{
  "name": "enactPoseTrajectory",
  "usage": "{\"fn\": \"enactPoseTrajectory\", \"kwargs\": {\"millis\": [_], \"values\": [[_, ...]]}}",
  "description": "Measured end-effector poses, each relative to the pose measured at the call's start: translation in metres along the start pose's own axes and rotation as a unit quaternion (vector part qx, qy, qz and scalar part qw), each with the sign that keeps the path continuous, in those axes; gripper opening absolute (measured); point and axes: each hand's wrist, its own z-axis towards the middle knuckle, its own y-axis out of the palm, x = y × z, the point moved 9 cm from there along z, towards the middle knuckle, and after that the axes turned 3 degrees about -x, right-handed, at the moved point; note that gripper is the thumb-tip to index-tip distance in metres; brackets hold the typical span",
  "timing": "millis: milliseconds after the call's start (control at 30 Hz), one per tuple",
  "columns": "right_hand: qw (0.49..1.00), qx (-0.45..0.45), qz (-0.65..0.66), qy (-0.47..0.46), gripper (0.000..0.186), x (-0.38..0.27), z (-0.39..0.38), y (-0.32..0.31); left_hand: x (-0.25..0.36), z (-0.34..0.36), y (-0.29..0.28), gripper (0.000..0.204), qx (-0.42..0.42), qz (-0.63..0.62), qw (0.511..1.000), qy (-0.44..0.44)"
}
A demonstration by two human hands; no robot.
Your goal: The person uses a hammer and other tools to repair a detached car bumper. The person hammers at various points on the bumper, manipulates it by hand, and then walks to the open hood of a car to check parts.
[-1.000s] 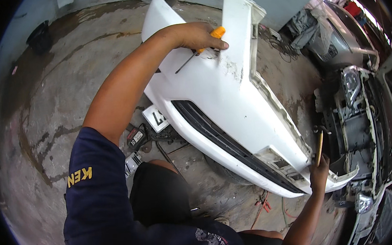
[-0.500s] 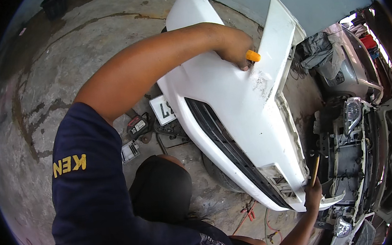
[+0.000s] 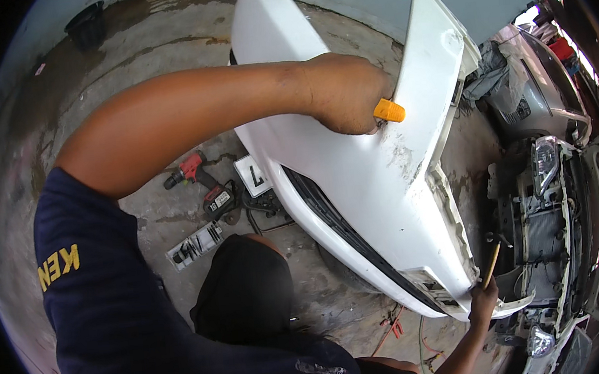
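A white car bumper with a long black grille fills the middle of the picture. My left hand is closed on a screwdriver; its orange handle shows, while its shaft is hidden under the hand, against a creased, scuffed patch of the upper bumper. My right hand, low at the right beside the bumper's edge, is closed round the slim wooden handle of a tool, probably a hammer, with a small dark metal head.
A red-and-black drill, a clear parts case, a licence plate and cables lie on the concrete. A black bucket stands by the wall. A stripped car front and a silver car are at the right.
My left hand has moved right and down over the bumper with the screwdriver, turning so its shaft is hidden. The drill has come into sight. My right hand has dropped slightly.
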Motion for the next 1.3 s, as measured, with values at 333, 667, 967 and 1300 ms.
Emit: {"fn": "enactPoseTrajectory", "kwargs": {"millis": [333,667,967,1300], "values": [[0.997,0.057,-0.047,-0.027,0.032,-0.058,-0.038,0.002,-0.018,-0.099,0.017,0.031,0.05,-0.024,0.998,-0.004],[0.993,0.043,-0.098,-0.046,0.018,-0.111,-0.093,-0.037,-0.087,-0.209,0.048,0.029,0.041,-0.216,0.942,-0.253],[0.949,0.065,-0.183,-0.248,0.012,-0.197,-0.124,-0.06,-0.153,-0.28,0.045,0.037,0.071,-0.295,0.908,-0.29],[0.927,0.033,-0.179,-0.327,0.017,-0.299,-0.021,-0.027,-0.139,-0.378,-0.012,0.035,0.229,-0.229,0.895,-0.305]]}}
